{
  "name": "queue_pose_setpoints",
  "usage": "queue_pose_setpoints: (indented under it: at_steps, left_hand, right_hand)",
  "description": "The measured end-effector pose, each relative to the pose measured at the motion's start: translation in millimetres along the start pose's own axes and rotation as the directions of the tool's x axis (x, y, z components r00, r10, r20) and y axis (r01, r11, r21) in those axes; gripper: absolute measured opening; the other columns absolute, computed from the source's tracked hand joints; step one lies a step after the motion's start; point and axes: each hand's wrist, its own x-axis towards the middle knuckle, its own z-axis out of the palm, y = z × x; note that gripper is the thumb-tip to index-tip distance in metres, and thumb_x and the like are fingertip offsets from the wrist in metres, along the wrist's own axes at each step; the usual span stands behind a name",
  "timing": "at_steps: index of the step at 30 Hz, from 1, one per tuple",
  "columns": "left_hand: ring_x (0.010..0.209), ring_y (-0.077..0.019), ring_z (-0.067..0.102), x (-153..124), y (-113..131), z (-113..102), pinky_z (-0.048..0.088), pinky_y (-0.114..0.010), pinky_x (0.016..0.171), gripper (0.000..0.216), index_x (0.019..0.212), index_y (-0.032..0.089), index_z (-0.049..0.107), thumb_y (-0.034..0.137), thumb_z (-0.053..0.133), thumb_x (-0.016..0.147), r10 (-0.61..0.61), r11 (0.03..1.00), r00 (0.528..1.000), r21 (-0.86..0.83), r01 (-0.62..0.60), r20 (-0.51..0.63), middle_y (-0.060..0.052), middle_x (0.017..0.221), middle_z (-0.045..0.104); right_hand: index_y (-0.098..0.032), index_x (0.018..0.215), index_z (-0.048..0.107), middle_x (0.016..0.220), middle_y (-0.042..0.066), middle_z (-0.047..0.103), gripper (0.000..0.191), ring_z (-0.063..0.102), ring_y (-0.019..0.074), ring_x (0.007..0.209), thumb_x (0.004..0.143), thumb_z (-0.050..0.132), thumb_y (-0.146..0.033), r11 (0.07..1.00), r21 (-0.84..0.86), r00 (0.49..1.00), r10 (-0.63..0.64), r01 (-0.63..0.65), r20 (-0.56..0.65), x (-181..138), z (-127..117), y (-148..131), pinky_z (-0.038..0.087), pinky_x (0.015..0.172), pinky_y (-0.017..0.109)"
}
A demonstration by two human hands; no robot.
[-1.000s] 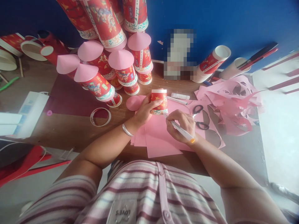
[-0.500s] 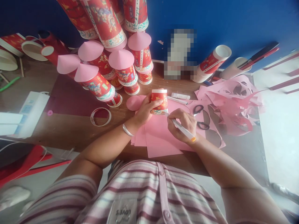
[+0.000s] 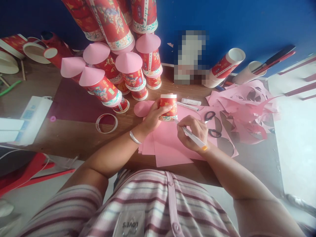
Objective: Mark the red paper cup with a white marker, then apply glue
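Note:
My left hand (image 3: 153,116) is closed around a red paper cup (image 3: 168,107) with gold patterns and a white band at its lower end. Colored loops are drawn along that band. In my right hand (image 3: 195,131) is a white marker pen (image 3: 195,138) with an orange end, its tip at the cup's lower right edge. Pink paper sheets (image 3: 170,148) lie under both hands. Beside my right hand rest black-handled scissors (image 3: 214,133), partly hidden. Another marker (image 3: 189,106) and a short white tube (image 3: 191,101) lie just behind the cup.
Stacked red cups with pink paper cones (image 3: 128,62) stand at the back left. A roll of tape (image 3: 106,123) lies left of my forearm. Pink paper scraps (image 3: 249,112) are heaped at right, before a pen-filled cup (image 3: 254,70). A blue wall (image 3: 227,26) bounds the back.
Hardly anything differs. Both hands hold the cup and the marker in nearly the same place, and the view has shifted very slightly.

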Motion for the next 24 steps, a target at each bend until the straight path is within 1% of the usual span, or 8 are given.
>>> queue_pose_setpoints:
  at_steps: [2, 7, 12, 15, 20, 24]
  left_hand:
    - [0.080, -0.0164, 0.065, 0.5, -0.7, -0.3, 0.054, -0.032, 0.075, 0.026, 0.101, 0.021, 0.065, 0.036, 0.075, 0.083, 0.000, 1.000, 1.000, -0.001, 0.000, 0.003, -0.001, 0.087, 0.068]
    - [0.088, -0.0192, 0.068, 1.7, -2.4, -1.4, 0.054, -0.035, 0.083, 0.026, 0.104, 0.021, 0.067, 0.038, 0.073, 0.085, -0.004, 1.000, 1.000, 0.005, 0.004, 0.027, -0.002, 0.091, 0.070]
    - [0.091, -0.0212, 0.070, 0.5, -1.1, -1.1, 0.054, -0.037, 0.085, 0.032, 0.112, 0.021, 0.068, 0.040, 0.073, 0.086, -0.007, 0.999, 1.000, 0.036, 0.006, 0.020, -0.003, 0.092, 0.072]
    - [0.090, -0.0215, 0.070, -0.4, 0.3, -0.4, 0.054, -0.037, 0.084, 0.035, 0.114, 0.021, 0.067, 0.040, 0.073, 0.086, -0.013, 0.999, 1.000, 0.048, 0.012, 0.016, -0.003, 0.092, 0.072]
    - [0.087, -0.0194, 0.068, -0.2, -0.3, -0.6, 0.055, -0.035, 0.081, 0.039, 0.120, 0.021, 0.066, 0.040, 0.074, 0.086, -0.003, 1.000, 1.000, 0.028, 0.002, 0.029, -0.003, 0.091, 0.071]
    - [0.082, -0.0181, 0.067, 0.6, -1.7, -1.2, 0.054, -0.034, 0.079, 0.042, 0.118, 0.021, 0.066, 0.042, 0.077, 0.084, -0.014, 1.000, 1.000, 0.023, 0.013, 0.028, -0.002, 0.088, 0.069]
  right_hand:
    - [-0.026, 0.090, 0.053, 0.069, -0.005, 0.063, 0.021, 0.056, 0.0123, 0.053, 0.085, 0.057, -0.006, 1.000, -0.006, 1.000, -0.002, 0.002, 0.001, -0.5, 0.3, 0.1, 0.045, 0.052, 0.025]
    - [-0.026, 0.090, 0.052, 0.069, -0.005, 0.062, 0.020, 0.057, 0.0119, 0.054, 0.086, 0.056, -0.006, 1.000, 0.014, 1.000, -0.002, 0.002, -0.001, -0.7, 1.3, 0.4, 0.045, 0.052, 0.025]
    - [-0.026, 0.090, 0.052, 0.069, -0.005, 0.062, 0.022, 0.056, 0.0119, 0.054, 0.085, 0.057, -0.005, 1.000, 0.022, 1.000, -0.010, 0.010, 0.000, 0.4, 1.2, -0.1, 0.045, 0.053, 0.024]
    - [-0.026, 0.090, 0.052, 0.069, -0.005, 0.061, 0.021, 0.056, 0.0119, 0.054, 0.086, 0.056, -0.005, 1.000, 0.012, 1.000, -0.009, 0.009, 0.014, 0.6, 1.0, -0.4, 0.045, 0.052, 0.024]
    - [-0.025, 0.089, 0.052, 0.069, -0.004, 0.061, 0.020, 0.056, 0.0113, 0.053, 0.087, 0.056, -0.006, 1.000, 0.014, 1.000, -0.008, 0.008, 0.020, 0.4, 0.8, -0.7, 0.044, 0.051, 0.024]
    - [-0.025, 0.089, 0.052, 0.070, -0.004, 0.062, 0.019, 0.057, 0.0114, 0.054, 0.088, 0.055, -0.007, 1.000, 0.007, 1.000, -0.009, 0.008, 0.027, 0.1, 0.9, -1.0, 0.045, 0.051, 0.024]
